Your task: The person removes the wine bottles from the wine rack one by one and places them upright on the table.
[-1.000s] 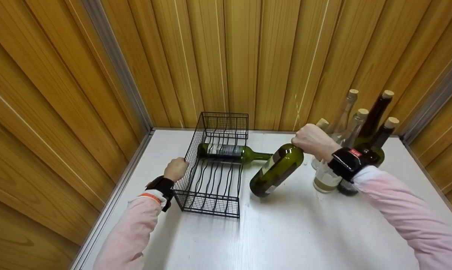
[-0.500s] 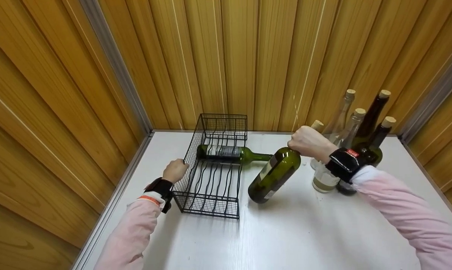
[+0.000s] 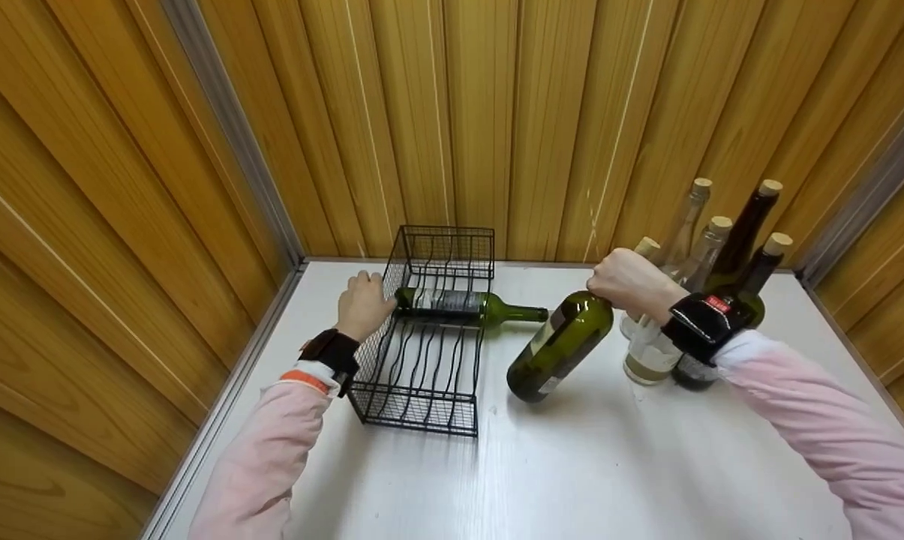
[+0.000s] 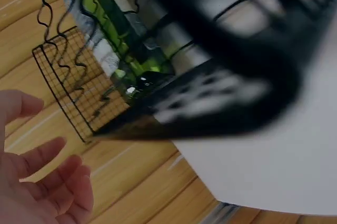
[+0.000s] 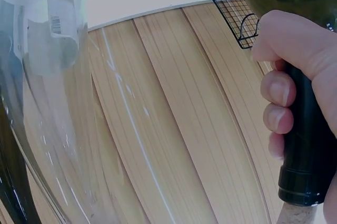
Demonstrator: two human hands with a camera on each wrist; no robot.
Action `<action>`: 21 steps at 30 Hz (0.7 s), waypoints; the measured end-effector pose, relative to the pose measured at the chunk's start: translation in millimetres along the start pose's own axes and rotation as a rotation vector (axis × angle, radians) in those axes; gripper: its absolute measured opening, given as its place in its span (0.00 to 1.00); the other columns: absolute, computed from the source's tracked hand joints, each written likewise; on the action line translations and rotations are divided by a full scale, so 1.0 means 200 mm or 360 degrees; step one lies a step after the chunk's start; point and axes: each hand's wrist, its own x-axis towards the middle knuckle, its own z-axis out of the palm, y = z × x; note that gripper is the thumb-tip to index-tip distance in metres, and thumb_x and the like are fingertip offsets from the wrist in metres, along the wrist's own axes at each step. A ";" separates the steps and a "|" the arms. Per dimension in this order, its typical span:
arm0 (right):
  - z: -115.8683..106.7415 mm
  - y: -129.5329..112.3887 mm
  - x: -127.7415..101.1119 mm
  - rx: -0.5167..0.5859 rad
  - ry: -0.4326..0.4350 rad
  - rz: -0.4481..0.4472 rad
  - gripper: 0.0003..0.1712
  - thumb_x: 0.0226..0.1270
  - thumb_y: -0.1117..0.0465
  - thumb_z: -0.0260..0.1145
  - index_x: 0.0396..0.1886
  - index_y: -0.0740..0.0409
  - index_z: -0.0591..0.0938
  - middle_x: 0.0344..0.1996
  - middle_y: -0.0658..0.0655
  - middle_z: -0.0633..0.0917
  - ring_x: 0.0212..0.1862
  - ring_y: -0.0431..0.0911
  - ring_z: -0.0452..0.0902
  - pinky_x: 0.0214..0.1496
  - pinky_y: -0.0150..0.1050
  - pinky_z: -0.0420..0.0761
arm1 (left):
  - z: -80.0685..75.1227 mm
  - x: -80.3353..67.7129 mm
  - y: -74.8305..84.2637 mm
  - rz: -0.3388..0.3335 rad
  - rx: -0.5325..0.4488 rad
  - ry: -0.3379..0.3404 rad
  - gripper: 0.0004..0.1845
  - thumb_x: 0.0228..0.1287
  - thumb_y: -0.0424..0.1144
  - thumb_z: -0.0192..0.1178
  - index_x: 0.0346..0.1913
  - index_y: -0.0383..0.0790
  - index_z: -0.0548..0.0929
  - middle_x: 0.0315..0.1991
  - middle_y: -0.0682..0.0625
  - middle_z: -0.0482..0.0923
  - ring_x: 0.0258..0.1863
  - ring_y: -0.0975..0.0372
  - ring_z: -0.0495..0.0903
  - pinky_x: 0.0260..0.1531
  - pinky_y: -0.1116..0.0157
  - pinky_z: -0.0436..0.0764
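My left hand (image 3: 363, 304) has slid up the wire rack (image 3: 429, 352), fingers open by the racked bottle (image 3: 463, 306); right hand (image 3: 628, 283) grips the tilted green bottle (image 3: 560, 345) by its neck, ready for racking.

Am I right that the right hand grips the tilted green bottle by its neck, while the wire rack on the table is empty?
Not quite. The wire rack is not empty: a green bottle lies in it on its side, its neck sticking out to the right, as the head view shows. The rest stands: the right hand grips the tilted green bottle by its neck.
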 end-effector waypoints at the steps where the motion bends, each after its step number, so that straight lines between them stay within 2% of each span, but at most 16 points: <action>1: -0.01 0.00 0.00 0.0002 -0.0015 0.0003 0.15 0.28 0.75 0.65 0.09 0.53 0.71 0.11 0.51 0.75 0.14 0.44 0.67 0.18 0.39 0.71 | -0.01 0.01 0.04 0.0028 -0.0008 0.0017 0.19 0.56 0.43 0.59 0.41 0.27 0.73 0.39 0.36 0.70 0.38 0.46 0.71 0.30 0.52 0.74; 3: -0.02 0.01 -0.01 0.0013 -0.0025 0.0013 0.15 0.28 0.75 0.65 0.09 0.53 0.71 0.11 0.51 0.75 0.13 0.44 0.67 0.18 0.38 0.70 | -0.02 0.04 0.15 0.0091 -0.0063 0.0011 0.19 0.56 0.44 0.60 0.40 0.30 0.73 0.39 0.37 0.70 0.39 0.48 0.71 0.32 0.54 0.74; 6: -0.04 0.02 -0.01 0.0027 -0.0001 0.0031 0.16 0.30 0.75 0.65 0.09 0.53 0.69 0.10 0.51 0.74 0.13 0.43 0.66 0.17 0.38 0.69 | -0.02 0.04 0.34 0.0182 -0.0197 -0.0152 0.20 0.56 0.49 0.60 0.40 0.35 0.71 0.38 0.43 0.69 0.37 0.54 0.70 0.31 0.60 0.74; 10: -0.06 0.03 -0.01 0.0030 0.0055 0.0042 0.16 0.32 0.75 0.64 0.08 0.53 0.68 0.09 0.51 0.73 0.12 0.43 0.64 0.16 0.38 0.68 | 0.01 0.03 0.61 0.0338 -0.0288 -0.0374 0.26 0.53 0.58 0.60 0.41 0.39 0.69 0.37 0.49 0.66 0.35 0.60 0.68 0.29 0.66 0.73; 13: -0.08 0.04 -0.01 0.0025 0.0070 0.0046 0.17 0.32 0.75 0.64 0.07 0.53 0.67 0.08 0.51 0.72 0.11 0.43 0.63 0.16 0.39 0.68 | 0.04 0.01 0.77 0.0422 -0.0334 -0.0455 0.33 0.47 0.63 0.61 0.45 0.40 0.67 0.39 0.49 0.66 0.36 0.60 0.68 0.31 0.66 0.72; 17: -0.10 0.05 -0.01 0.0030 0.0061 0.0056 0.18 0.31 0.74 0.65 0.07 0.52 0.67 0.08 0.51 0.72 0.11 0.43 0.63 0.15 0.40 0.68 | 0.10 0.00 0.91 0.0390 -0.0438 -0.0472 0.44 0.37 0.66 0.65 0.51 0.39 0.64 0.44 0.48 0.67 0.41 0.59 0.68 0.37 0.64 0.73; 21: -0.11 0.06 -0.02 0.0046 0.0028 0.0075 0.18 0.31 0.72 0.66 0.08 0.51 0.67 0.08 0.51 0.72 0.12 0.44 0.63 0.16 0.41 0.68 | 0.16 0.00 0.98 0.0331 -0.0570 -0.0491 0.52 0.30 0.65 0.70 0.56 0.38 0.61 0.47 0.45 0.68 0.43 0.58 0.70 0.40 0.64 0.73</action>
